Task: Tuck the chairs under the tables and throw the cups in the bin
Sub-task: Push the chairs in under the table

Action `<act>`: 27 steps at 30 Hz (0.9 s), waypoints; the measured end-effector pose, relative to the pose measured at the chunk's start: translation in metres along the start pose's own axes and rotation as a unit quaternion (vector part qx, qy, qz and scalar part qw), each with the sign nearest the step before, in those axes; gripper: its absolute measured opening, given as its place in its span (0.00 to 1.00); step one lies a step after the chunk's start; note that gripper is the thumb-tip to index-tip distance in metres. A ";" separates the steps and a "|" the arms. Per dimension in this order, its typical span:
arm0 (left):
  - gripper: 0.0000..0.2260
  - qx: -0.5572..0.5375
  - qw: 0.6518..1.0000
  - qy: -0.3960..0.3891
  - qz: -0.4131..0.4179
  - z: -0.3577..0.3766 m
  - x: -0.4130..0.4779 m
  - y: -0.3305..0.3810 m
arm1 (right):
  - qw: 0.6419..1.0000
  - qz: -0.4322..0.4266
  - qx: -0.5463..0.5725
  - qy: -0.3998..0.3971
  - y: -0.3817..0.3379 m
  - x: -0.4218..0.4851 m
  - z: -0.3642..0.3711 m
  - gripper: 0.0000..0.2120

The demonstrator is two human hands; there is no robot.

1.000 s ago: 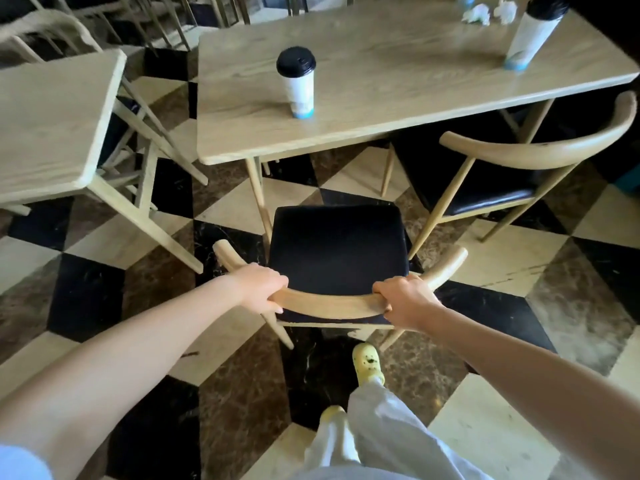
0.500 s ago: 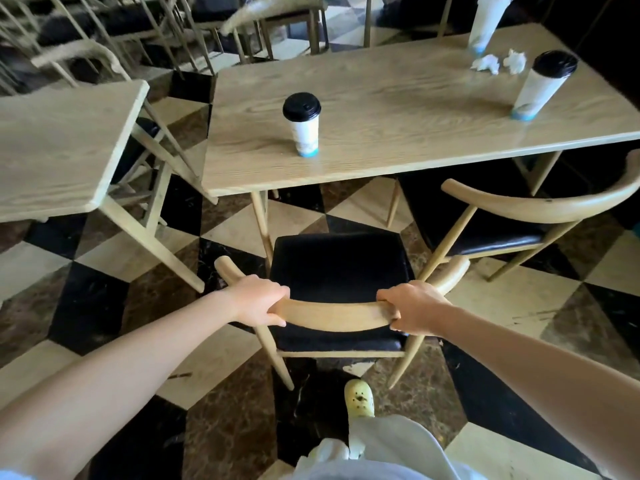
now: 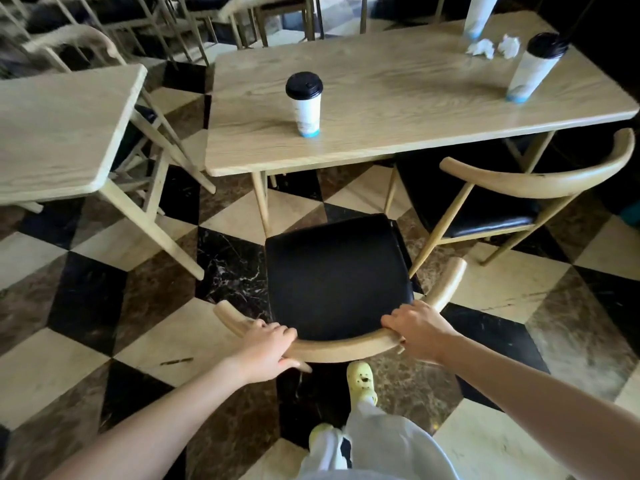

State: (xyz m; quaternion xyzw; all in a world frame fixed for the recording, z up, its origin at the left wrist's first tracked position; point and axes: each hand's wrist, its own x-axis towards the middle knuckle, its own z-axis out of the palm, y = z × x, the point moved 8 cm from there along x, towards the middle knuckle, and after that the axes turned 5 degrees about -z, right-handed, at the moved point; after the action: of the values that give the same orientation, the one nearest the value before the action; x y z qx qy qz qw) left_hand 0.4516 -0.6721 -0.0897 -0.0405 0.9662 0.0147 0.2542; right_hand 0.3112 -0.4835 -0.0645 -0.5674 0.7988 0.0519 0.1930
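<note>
A wooden chair with a black seat [image 3: 337, 275] stands on the checkered floor just short of the long wooden table [image 3: 398, 126]. My left hand [image 3: 266, 348] grips the left part of its curved backrest, and my right hand [image 3: 417, 329] grips the right part. On the table a white cup with a black lid [image 3: 305, 103] stands near the front left. A second lidded cup [image 3: 535, 69] stands at the right end, with a third cup [image 3: 479, 13] behind it, cut off by the frame.
A second chair [image 3: 540, 181] sits partly under the table's right side. Two crumpled napkins [image 3: 491, 48] lie near the far cups. Another table [image 3: 59, 133] stands at the left, with more chairs [image 3: 76, 39] behind. My yellow shoes are beneath the chair back.
The view has tilted up and back. The chair sits lower in the frame, with its seat a little farther from the table edge. Both hands keep their grip on the backrest.
</note>
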 end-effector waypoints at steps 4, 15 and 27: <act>0.21 -0.011 1.000 0.022 -0.011 0.004 -0.001 0.024 | 0.999 -0.016 -0.033 0.006 0.013 -0.004 0.004 0.13; 0.21 0.009 0.999 0.045 0.016 -0.014 0.039 0.059 | 0.998 0.012 0.016 0.058 0.062 -0.025 0.018 0.12; 0.17 0.042 0.999 -0.007 0.017 -0.047 0.096 0.019 | 0.998 0.037 0.019 0.049 0.099 0.031 0.001 0.13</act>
State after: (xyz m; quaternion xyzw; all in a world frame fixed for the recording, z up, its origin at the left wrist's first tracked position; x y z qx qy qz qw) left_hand 0.3432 -0.6625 -0.0960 -0.0136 0.9646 -0.0215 0.2623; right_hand 0.2104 -0.4763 -0.0901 -0.5359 0.8283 0.0163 0.1625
